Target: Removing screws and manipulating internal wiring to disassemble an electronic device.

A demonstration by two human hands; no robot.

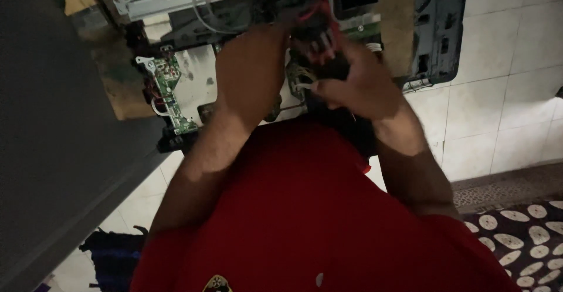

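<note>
Floor tiles, pale and square, spread under an opened machine chassis with grey metal frame, white cables and a green circuit board at its left edge. Above the red shirt, both hands meet at a dark motor-like part with red wires: the left hand presses against it, its grip hidden, while the right hand curls closed around its lower end.

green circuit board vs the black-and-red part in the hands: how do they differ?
The green circuit board lies flat and untouched at the left of the opened machine; the black-and-red part sits between the left hand and right hand. The board is thin, elongated and green; the part is bulkier, dark, with red wiring. Both are internals of the same machine.
</note>
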